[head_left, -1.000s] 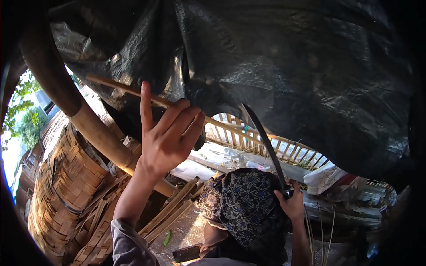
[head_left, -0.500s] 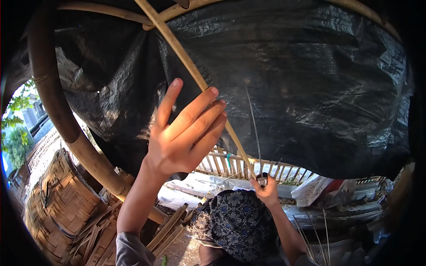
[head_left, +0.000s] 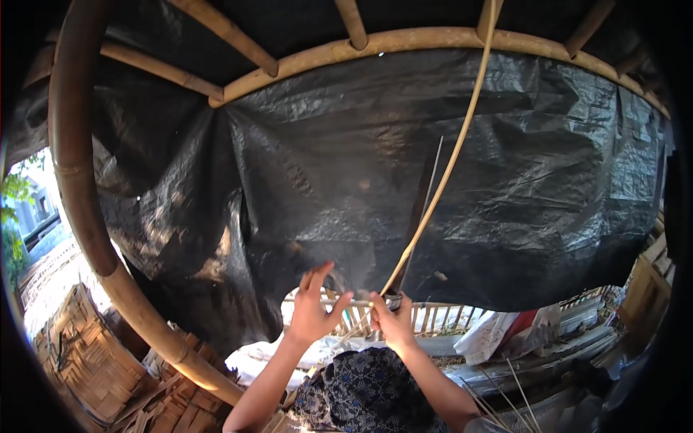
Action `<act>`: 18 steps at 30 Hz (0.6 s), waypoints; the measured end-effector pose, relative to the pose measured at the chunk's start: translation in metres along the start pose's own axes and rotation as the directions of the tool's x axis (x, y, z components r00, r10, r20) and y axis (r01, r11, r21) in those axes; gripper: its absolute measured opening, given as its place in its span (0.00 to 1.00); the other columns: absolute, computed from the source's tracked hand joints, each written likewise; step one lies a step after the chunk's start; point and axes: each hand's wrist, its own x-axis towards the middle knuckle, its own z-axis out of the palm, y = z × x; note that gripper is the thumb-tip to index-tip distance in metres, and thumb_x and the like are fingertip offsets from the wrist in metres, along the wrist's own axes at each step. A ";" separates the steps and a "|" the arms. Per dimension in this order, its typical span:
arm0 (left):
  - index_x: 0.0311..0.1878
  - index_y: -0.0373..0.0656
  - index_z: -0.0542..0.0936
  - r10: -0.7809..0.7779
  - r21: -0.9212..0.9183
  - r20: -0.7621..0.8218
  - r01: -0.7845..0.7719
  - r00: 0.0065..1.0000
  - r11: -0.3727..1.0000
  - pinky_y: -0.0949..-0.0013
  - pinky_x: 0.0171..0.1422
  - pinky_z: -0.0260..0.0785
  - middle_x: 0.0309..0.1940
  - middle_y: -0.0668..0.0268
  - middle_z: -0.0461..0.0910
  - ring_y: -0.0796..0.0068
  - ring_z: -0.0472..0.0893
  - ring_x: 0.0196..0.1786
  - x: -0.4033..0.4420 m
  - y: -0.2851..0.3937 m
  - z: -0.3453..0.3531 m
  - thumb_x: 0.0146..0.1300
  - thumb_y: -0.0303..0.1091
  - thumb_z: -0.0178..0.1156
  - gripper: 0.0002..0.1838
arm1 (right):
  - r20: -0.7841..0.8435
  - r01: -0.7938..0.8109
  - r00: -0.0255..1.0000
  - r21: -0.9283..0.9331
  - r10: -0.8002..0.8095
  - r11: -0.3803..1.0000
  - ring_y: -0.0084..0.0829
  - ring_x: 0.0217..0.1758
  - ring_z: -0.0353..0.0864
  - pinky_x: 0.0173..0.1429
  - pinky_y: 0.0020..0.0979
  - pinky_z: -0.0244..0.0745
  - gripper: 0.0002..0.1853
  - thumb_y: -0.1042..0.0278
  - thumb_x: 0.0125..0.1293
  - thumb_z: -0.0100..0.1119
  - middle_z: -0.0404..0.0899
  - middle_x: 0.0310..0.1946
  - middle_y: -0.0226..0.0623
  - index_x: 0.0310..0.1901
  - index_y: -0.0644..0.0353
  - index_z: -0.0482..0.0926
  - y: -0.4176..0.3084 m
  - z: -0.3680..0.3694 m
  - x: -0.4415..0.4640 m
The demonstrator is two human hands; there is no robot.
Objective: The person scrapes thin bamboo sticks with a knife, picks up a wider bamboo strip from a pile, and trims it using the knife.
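Observation:
My right hand [head_left: 393,326] is closed around the handle end of a long-bladed knife [head_left: 432,184], whose narrow blade points upward. A thin bamboo strip [head_left: 462,141] rises from the same hand, bending up and to the right past the blade. Its lower end lies by my thumb and the knife. To the left, my left hand [head_left: 310,312] is raised with its fingers apart and holds nothing. Below both hands is a dark patterned cloth [head_left: 368,390].
A black tarpaulin [head_left: 325,187] hangs ahead under a curved bamboo beam [head_left: 404,40]. A thick bamboo post [head_left: 76,144] bends down the left side. Woven bamboo [head_left: 94,346] lies lower left. Thin sticks [head_left: 523,397] and a white sack [head_left: 485,338] are at the right.
My left hand has come down from beside the strip to near my right hand. The strip now leans right instead of left. More roof beams show at the top.

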 end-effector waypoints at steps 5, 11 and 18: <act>0.47 0.37 0.76 -0.180 -0.187 0.220 0.223 0.959 0.957 0.62 0.48 0.70 0.37 0.48 0.79 0.50 0.79 0.45 -0.043 -0.042 0.031 0.62 0.34 0.55 0.13 | 0.062 -0.129 0.991 0.114 0.122 0.985 0.21 0.10 0.63 0.15 0.25 0.58 0.16 0.63 0.62 0.59 0.64 0.11 0.27 0.22 0.58 0.66 -0.010 0.017 0.003; 0.23 0.35 0.75 -0.411 -0.226 0.426 0.535 0.806 0.814 0.70 0.26 0.64 0.14 0.64 0.74 0.76 0.72 0.18 -0.072 -0.026 0.013 0.69 0.33 0.45 0.19 | 0.107 -0.174 0.982 0.221 0.153 0.960 0.20 0.10 0.61 0.17 0.28 0.57 0.17 0.64 0.62 0.59 0.61 0.10 0.25 0.19 0.56 0.65 -0.009 0.016 0.008; 0.36 0.33 0.72 -0.424 -0.367 0.720 0.820 0.550 0.440 0.77 0.26 0.65 0.20 0.67 0.72 0.81 0.71 0.22 -0.108 0.017 -0.017 0.70 0.32 0.44 0.12 | 0.209 -0.359 0.927 0.251 0.311 0.899 0.19 0.09 0.59 0.16 0.26 0.55 0.11 0.68 0.65 0.54 0.59 0.10 0.23 0.26 0.58 0.68 0.000 0.002 -0.016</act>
